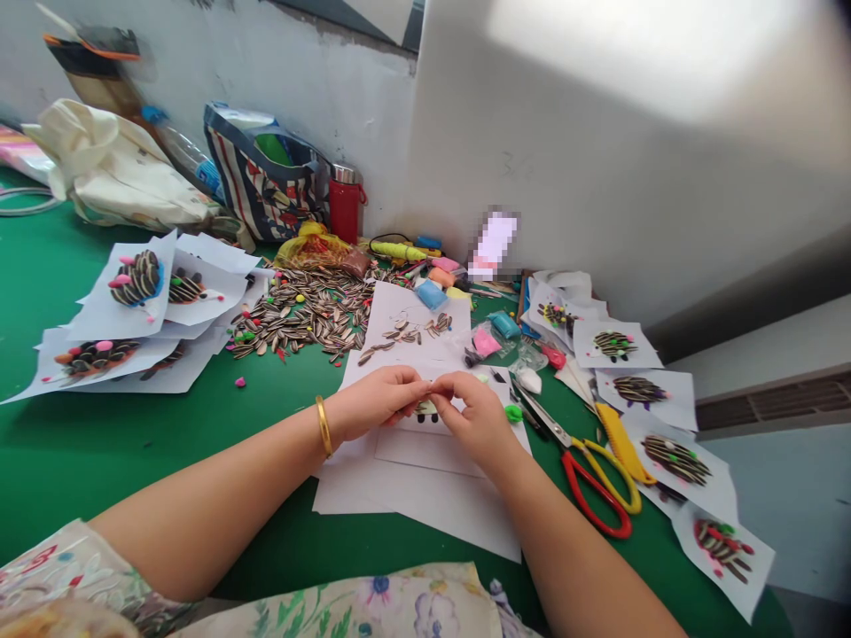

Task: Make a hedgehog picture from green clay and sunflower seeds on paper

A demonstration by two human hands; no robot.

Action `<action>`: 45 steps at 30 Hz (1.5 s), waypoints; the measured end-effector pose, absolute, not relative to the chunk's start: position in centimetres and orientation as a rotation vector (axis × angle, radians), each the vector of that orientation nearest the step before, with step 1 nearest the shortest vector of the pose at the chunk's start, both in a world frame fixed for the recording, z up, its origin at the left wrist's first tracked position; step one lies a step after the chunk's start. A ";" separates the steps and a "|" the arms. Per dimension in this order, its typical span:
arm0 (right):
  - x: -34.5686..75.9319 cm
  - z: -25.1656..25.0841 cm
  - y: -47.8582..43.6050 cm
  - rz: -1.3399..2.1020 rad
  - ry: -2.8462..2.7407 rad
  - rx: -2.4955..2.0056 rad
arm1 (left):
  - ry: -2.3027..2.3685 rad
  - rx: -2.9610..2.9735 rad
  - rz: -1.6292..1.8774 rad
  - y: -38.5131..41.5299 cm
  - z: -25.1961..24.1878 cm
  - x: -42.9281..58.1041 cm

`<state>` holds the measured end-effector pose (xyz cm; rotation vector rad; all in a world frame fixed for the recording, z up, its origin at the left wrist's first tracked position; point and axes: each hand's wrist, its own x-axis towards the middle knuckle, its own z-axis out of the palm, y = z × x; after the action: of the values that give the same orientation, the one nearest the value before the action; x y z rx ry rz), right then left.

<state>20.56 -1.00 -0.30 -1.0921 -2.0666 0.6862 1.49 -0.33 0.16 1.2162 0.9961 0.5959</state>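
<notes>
My left hand [382, 400] and my right hand [473, 415] meet at the fingertips over white paper sheets [425, 470]. Both are closed in a pinch; whatever they hold is hidden or too small to name. Beneath the fingers a pale green patch with dark round spots [427, 418] shows in part on the paper. Sunflower seeds [402, 333] lie on the sheet just beyond. A green lump of clay [513, 414] sits beside my right hand, and scissors [589, 478] with red and yellow handles rest farther right.
A pile of sunflower seeds [309, 310] spreads at the back left. Paper sheets with seed hedgehogs stand stacked left [136, 283] and lined up right [678, 461]. Clay packets [488, 339], a red flask [344, 206] and a striped bag [266, 182] are near the wall.
</notes>
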 end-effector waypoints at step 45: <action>21.1 0.0 -0.7 0.234 -2.398 -1.200 | 1.074 0.823 0.692 0.2 1.1 1.3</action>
<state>21.06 -0.68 0.00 -1.2003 -2.3976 0.2344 1.34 0.17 1.10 0.8234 1.0737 0.6921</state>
